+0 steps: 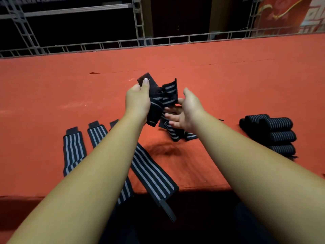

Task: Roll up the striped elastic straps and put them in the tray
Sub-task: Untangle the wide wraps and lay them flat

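Black elastic strap (168, 93), grey-striped and limp, held up over the red cloth (228, 76). Its plain fuzzy end is gripped by the left hand (138, 101), thumb on top, and its long axis trails down toward the person. Just right of the strap, the right hand (186, 110) is spread flat beneath it, gripping nothing. Rolled straps (277, 134) lie well right of it, flat straps (73, 148) to its left.

The strap (168, 96) in the left grip (137, 103) is matt woven elastic cloth, finely ribbed, fuzzier at its black end. Beneath the grip the tabletop (237, 76) wears matt, felt-like red cloth. Beyond it the truss (139, 23) looks dull grey metal.
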